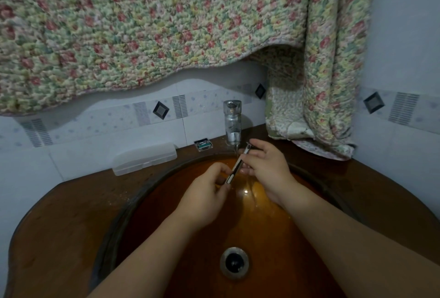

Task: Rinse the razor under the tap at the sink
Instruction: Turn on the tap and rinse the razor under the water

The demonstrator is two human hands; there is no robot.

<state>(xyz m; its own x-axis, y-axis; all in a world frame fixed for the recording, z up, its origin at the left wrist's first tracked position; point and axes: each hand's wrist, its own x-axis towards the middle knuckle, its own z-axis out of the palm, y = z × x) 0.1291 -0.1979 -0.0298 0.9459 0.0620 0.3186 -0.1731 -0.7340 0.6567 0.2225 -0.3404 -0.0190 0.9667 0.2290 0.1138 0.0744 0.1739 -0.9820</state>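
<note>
A slim metal razor (237,165) slants over the amber-brown sink (166,202), its head up under the chrome tap (232,121). A thin stream of water runs from the spout onto the razor's upper end. My left hand (206,195) pinches the lower end of the handle. My right hand (266,166) holds the upper part near the head, fingers curled around it. Both hands are over the middle of the bowl, above the drain (234,263).
A clear plastic case (145,158) lies on the brown counter left of the tap. A small blade pack (203,145) sits by the tap's base. A flowered quilt (166,23) hangs above and drapes onto the counter at the right (316,107).
</note>
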